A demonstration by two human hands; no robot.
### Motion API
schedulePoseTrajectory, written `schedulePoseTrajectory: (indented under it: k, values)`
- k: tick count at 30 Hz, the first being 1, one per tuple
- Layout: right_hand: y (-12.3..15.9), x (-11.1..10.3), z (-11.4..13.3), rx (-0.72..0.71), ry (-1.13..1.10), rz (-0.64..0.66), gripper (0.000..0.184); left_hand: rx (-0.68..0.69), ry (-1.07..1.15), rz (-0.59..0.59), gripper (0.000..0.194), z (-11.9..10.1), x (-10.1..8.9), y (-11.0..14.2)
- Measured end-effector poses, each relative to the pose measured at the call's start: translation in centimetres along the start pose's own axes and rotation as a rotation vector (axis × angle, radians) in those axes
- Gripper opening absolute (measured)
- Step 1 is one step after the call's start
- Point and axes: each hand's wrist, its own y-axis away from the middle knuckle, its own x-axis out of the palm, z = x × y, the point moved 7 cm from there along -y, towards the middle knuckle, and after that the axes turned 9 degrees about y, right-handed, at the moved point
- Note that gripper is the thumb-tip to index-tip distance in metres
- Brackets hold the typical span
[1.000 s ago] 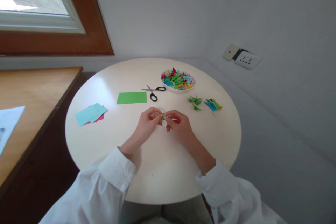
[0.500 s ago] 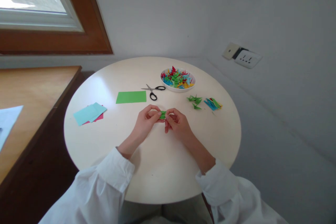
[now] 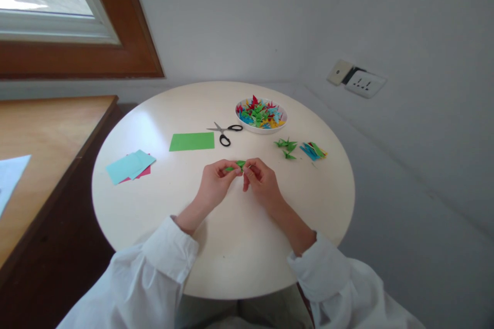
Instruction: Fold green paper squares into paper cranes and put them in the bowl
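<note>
Between my two hands, over the middle of the round table, is a small piece of folded green paper [image 3: 241, 163]. My left hand [image 3: 216, 179] pinches its left side between thumb and fingers. On the right side, my right hand [image 3: 262, 179] has thumb and fingertips closed on it. Fingers cover much of the fold, so its exact shape is hidden. Beyond my hands lie a flat green paper sheet [image 3: 192, 141] and open scissors with black handles [image 3: 225, 134]. Several green paper cranes [image 3: 286, 147] rest to the right of my right hand.
A white bowl [image 3: 261, 130] full of coloured paper cranes stands at the back of the white table [image 3: 239, 247]. Folded colourful strips [image 3: 313, 151] lie at the right. Light blue and red paper squares [image 3: 131, 166] overlap at the left. A wooden desk [image 3: 57, 128] stands further left.
The green paper has been turned between my fingers and now shows a narrower, pointed outline. My left fingers have shifted slightly around it. The other things on the table stay put.
</note>
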Motion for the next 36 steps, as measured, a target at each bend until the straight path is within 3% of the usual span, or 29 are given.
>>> schedulePoseTrajectory:
  k: [12, 29, 36]
  values:
    - [-0.3, -0.6, 0.2, -0.091, 0.062, -0.099, 0.009, -0.134, 0.286, 0.004, 0.019, 1.4, 0.3, 0.0]
    - [0.0, -0.6, 0.8, -0.093, 0.186, -0.116, 0.008, 0.036, -0.050, -0.073, 0.006, 0.9, -0.3, -0.1]
    - [0.1, -0.8, 0.9, -0.079, 0.222, -0.188, 0.008, 0.065, -0.009, -0.091, 0.007, 1.7, -0.1, -0.2]
